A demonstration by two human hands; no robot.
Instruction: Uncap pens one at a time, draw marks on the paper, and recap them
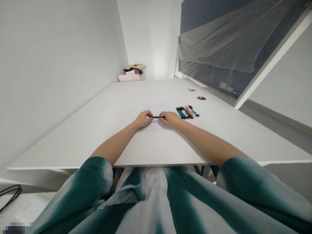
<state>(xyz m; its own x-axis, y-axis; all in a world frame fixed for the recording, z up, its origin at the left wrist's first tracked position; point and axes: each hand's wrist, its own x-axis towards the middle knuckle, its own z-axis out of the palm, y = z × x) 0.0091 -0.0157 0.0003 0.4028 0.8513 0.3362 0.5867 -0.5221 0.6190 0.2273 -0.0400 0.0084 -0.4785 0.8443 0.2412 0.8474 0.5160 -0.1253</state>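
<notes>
A slim black pen (157,117) lies level between my two hands, over a sheet of white paper (154,126). My left hand (143,119) pinches its left end between thumb and fingers. At the other end, my right hand (170,119) grips it the same way. Both hands are low over the paper, near its middle. Just right of my right hand, several pens (187,112) with coloured barrels and dark ends lie side by side in a row on the white table.
The white table (97,130) runs away from me, with a wall along its left. Two round grommets (201,98) sit at its right side. A pink box (129,77) with cloth-like items stands at the far end. A dark panel under plastic sheeting (219,42) rises at the right.
</notes>
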